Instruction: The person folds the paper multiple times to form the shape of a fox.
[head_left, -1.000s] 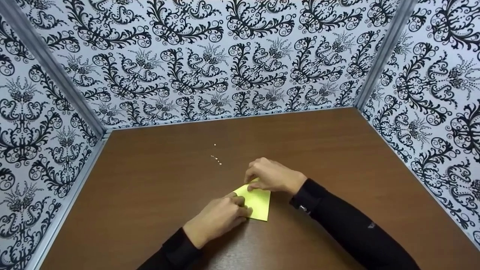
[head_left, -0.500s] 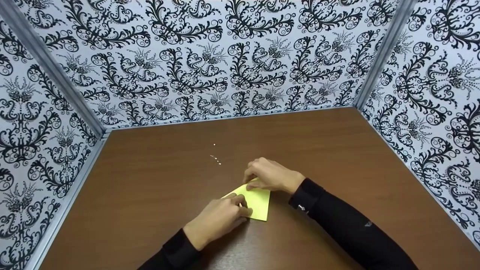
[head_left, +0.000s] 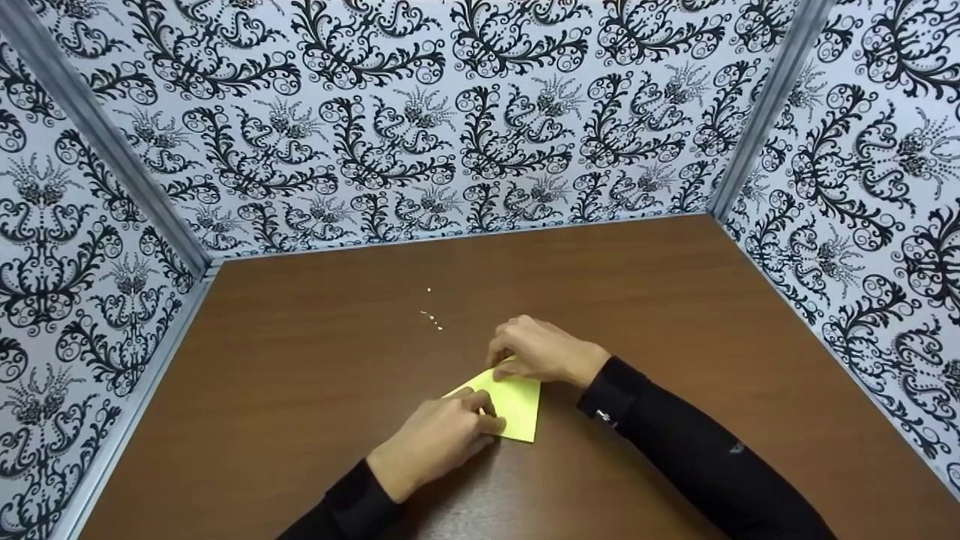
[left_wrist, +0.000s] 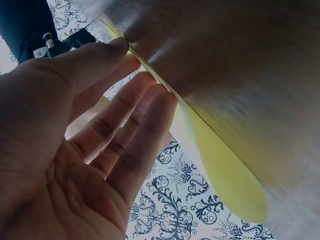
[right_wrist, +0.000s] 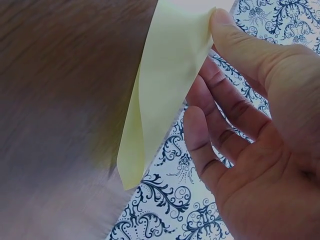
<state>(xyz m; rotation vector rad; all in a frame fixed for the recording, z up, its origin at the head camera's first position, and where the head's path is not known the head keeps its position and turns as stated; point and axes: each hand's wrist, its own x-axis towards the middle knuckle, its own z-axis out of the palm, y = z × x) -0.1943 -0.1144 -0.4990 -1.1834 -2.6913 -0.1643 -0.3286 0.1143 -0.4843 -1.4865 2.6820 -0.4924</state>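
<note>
A folded sheet of yellow paper (head_left: pixel 517 409) lies on the brown table between the two hands. My left hand (head_left: pixel 442 435) holds its left side low down, thumb and curled fingertips at the paper's edge. At the far corner my right hand (head_left: pixel 544 349) pinches the sheet with thumb and fingers, covering that corner in the head view. Seen from the left wrist, the yellow paper (left_wrist: pixel 232 175) has a loose, bowed layer beyond the fingertips. The right wrist view shows two layers of the paper (right_wrist: pixel 170 65) standing slightly apart, the thumb at its upper edge.
Several tiny white crumbs (head_left: pixel 433 320) lie on the brown table (head_left: pixel 322 322) beyond the hands. White walls with black scrollwork (head_left: pixel 390 127) enclose the table at the back and both sides, joined by grey corner posts (head_left: pixel 772 105).
Over the first half second the left fingers shift slightly and more of the paper's upper left edge shows. The right hand stays at the far corner.
</note>
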